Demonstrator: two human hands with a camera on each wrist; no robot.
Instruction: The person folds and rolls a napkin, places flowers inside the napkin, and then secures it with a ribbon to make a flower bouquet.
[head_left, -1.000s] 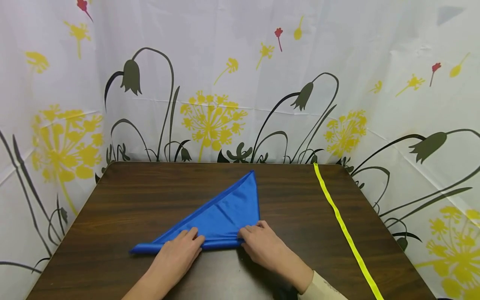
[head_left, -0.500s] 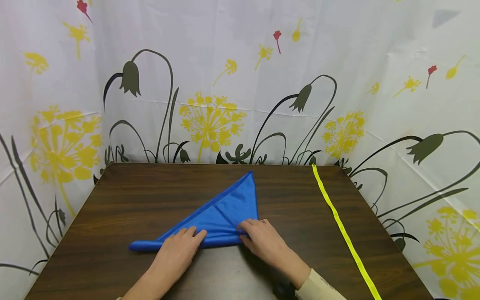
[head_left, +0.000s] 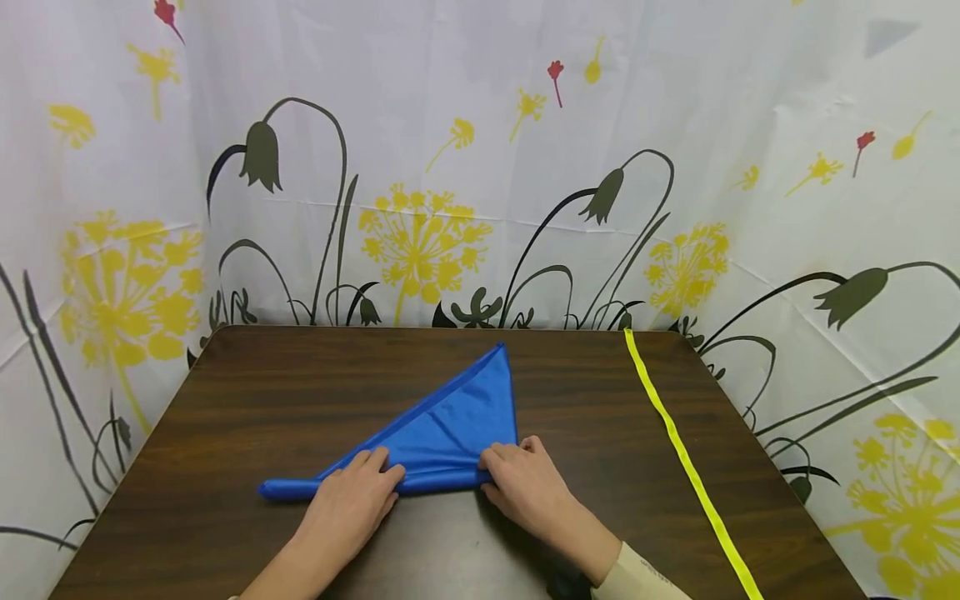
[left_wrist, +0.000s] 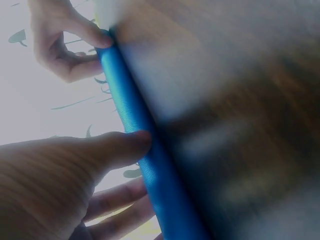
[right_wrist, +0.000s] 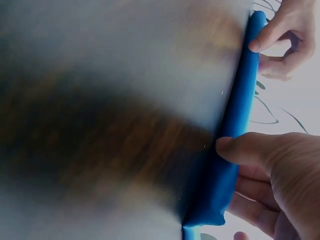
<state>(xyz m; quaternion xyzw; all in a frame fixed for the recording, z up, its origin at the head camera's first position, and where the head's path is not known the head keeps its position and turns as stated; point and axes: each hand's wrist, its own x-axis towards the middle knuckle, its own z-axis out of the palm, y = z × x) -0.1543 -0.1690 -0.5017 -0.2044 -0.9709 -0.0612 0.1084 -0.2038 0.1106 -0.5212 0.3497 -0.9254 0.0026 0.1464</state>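
A shiny blue cloth (head_left: pixel 457 425) lies on the dark wood-grain table (head_left: pixel 187 450), a triangle with its peak at the far side. Its near edge is rolled into a tube (head_left: pixel 288 490) that sticks out past the left hand. My left hand (head_left: pixel 348 500) grips this roll left of its middle, thumb on the near side and fingers beyond; the left wrist view shows the thumb pressed on the blue fabric (left_wrist: pixel 127 100). Near the roll's right end, my right hand (head_left: pixel 528 492) holds it the same way, as the right wrist view of the roll (right_wrist: pixel 240 100) confirms.
A long yellow strip (head_left: pixel 686 462), like ribbon or tape, runs along the table's right part from the back edge to the front. White curtains (head_left: pixel 465 50) with printed flowers hang behind the table and at both sides.
The near edge has been rolled slightly away from me, and the roll's left end now looks rounder. Both hands have shifted a little with it. The yellow strip lies as before.
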